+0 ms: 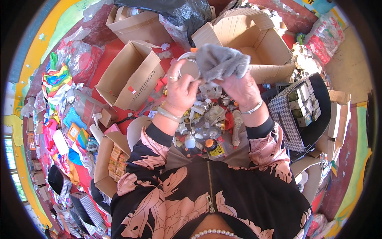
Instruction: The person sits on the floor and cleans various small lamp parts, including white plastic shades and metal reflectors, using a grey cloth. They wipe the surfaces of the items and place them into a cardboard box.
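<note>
Red floor covering (105, 59) underlies the work area. From where I stand, the containers rank as follows: a large open cardboard box (262, 44) beyond the right hand; a second open cardboard box (133, 75) to the left; and a checked box (278, 115), tilted, holding rows of small boxes (305, 101), to the right. Between the person's legs lies a loose pile of small goods (207, 115), with clear and pale pieces among them.

Both hands are raised over the far side of the pile. The right hand (242, 89) grips a bunched grey cloth (223, 61). The left hand (181, 87) holds a round rimmed piece (189, 70) between thumb and fingers, its flat face showing. Whether it is a lid or a cup cannot be told. In this view the cloth meets the rim; pressure between them cannot be confirmed.

Caution: a loose fold of cloth could snag the rim and pull the piece from the left hand, which appears to hold it only by the edge. If released, it would probably fall into the pile and could strike a brittle item there.

Clearance: the large box's flaps stand close behind the cloth in view; true depth is uncertain. The second box's near corner sits left of the left wrist. The checked box bounds the right forearm's outward travel. The freest room appears to be straight up.
</note>
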Demonstrator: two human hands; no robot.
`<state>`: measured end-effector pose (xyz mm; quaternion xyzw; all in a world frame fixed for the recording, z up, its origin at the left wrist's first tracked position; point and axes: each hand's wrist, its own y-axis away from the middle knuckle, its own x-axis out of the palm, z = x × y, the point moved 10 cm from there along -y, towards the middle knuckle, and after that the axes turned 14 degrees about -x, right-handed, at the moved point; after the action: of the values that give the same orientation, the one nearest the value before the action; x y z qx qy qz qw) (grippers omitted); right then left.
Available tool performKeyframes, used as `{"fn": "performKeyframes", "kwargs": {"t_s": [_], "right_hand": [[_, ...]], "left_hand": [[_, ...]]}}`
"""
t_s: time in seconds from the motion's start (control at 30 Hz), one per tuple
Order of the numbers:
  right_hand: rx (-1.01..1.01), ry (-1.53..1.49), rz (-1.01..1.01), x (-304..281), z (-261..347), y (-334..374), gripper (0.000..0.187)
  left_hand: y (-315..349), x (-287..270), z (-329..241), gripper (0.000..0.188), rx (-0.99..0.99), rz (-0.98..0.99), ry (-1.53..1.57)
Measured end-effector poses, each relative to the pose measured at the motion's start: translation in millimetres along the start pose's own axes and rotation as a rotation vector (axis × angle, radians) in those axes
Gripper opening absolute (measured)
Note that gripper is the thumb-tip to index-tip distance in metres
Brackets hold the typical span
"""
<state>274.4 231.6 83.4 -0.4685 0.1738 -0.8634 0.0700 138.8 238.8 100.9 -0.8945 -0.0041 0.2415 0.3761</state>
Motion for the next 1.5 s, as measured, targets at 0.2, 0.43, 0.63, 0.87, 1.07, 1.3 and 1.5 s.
{"fn": "performKeyframes", "kwargs": {"t_s": [0.2, 0.43, 0.63, 0.87, 1.07, 1.3, 1.5], "right_hand": [[-0.105, 0.302, -0.35, -58, -17, 12, 0.018], [0.005, 0.34, -0.331, -54, -8, 8, 0.018], [-0.244, 0.23, -0.421, -63, 6, 6, 0.018], [-0.174, 0.294, -0.356, -55, -17, 5, 0.019], [-0.1, 1.832, -0.132, -65, 45, -3, 0.014], [-0.154, 1.115, -0.439, -97, 82, -2, 0.015], [-0.253, 0.309, -0.345, -59, 55, -6, 0.022]], "left_hand": [[13, 12, -23, 0.018, 0.138, 0.147, 0.062], [17, 16, -27, 0.02, 0.201, 0.24, 0.147], [1, -4, 13, 0.062, -0.287, -0.037, 0.496], [34, 56, 73, 0.042, -0.933, 0.184, 1.074], [21, 34, 93, 0.035, -1.004, 0.049, 1.252], [18, 20, 89, 0.029, -0.941, 0.127, 1.012], [20, 34, 70, 0.035, -0.796, 0.269, 0.873]]}}
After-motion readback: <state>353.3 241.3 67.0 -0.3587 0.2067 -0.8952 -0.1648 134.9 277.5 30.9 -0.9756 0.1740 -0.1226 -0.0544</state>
